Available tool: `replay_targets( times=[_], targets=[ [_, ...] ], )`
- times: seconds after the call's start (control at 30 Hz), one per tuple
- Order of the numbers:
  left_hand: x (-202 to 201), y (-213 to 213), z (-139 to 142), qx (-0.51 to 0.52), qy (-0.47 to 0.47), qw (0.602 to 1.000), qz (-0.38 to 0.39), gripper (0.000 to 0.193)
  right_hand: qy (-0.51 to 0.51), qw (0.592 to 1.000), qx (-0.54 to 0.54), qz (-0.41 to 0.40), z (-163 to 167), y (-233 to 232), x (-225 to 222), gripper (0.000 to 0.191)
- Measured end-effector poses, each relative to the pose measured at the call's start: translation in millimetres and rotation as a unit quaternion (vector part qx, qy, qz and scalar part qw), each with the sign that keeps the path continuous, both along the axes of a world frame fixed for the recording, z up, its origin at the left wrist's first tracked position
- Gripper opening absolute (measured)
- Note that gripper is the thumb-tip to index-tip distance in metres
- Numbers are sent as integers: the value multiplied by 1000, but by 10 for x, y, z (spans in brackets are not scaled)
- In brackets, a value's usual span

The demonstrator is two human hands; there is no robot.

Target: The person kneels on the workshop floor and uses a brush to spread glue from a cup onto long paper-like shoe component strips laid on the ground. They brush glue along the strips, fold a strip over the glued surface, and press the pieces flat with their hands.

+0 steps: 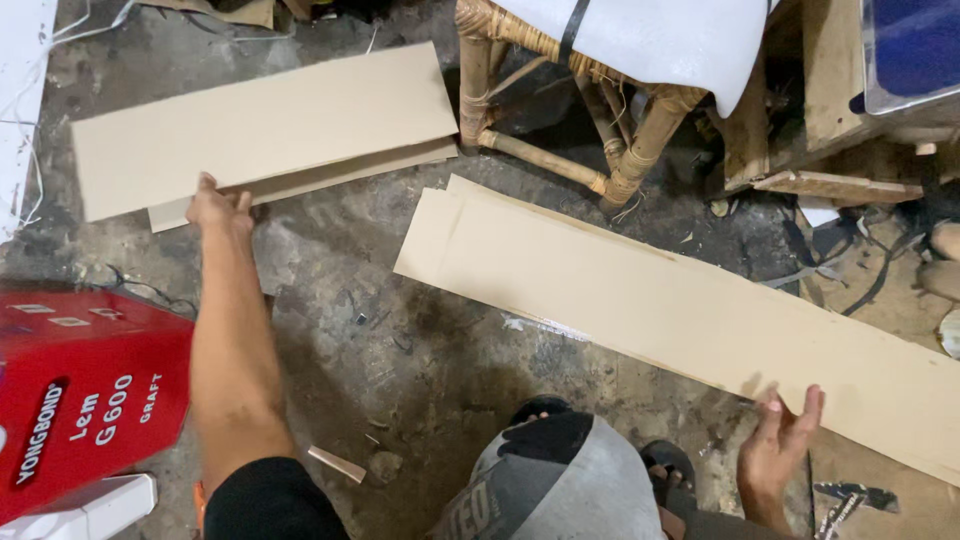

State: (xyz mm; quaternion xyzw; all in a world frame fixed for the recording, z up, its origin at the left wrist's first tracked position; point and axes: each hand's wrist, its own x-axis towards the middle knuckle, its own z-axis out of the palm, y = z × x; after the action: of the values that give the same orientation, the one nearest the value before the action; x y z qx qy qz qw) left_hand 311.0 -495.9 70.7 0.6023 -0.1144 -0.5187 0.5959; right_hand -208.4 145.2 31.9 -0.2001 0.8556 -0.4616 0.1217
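My left hand (220, 207) reaches forward and rests its fingers on the near edge of a short stack of tan cardboard sheets (270, 125) lying on the concrete floor at the upper left. My right hand (782, 440) is at the lower right, fingers spread and curled under the near edge of a long tan cardboard strip (660, 300) that runs diagonally across the floor. A second strip lies under the long one, offset slightly. My knee in grey trousers (560, 480) and a sandalled foot show at the bottom.
A red can (80, 395) stands at the left on a white block (90, 505). A rattan stool (600, 110) with a white cover stands at the top centre. Wooden scraps (830, 180) and a blue container (915, 50) crowd the upper right. A small wood offcut (337, 463) lies near my knee.
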Motion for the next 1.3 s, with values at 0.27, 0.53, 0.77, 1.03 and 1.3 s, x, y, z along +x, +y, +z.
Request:
replay_targets(
  times=[0.27,0.53,0.77,1.03,1.3],
  targets=[
    [-1316,1158,-836,-210,-82,946,-234,64,-67,997,-40,21,541,-158,-5,70],
    [-2752,1651,804,-419,-379,738,-368,53,-114,988,92,-42,433,181,-63,65],
    [-3601,1908,1766,-572,-387,594,-413,42,-123,992,-5,4,-50,252,-84,60],
    [-3204,2147,584,-290,-458,508,-670,33,-59,998,-3,19,129,385,-791,53],
    [-2428,2776,-867,-310,-564,350,-681,66,307,937,-138,93,2584,-414,-2144,22]
  ],
)
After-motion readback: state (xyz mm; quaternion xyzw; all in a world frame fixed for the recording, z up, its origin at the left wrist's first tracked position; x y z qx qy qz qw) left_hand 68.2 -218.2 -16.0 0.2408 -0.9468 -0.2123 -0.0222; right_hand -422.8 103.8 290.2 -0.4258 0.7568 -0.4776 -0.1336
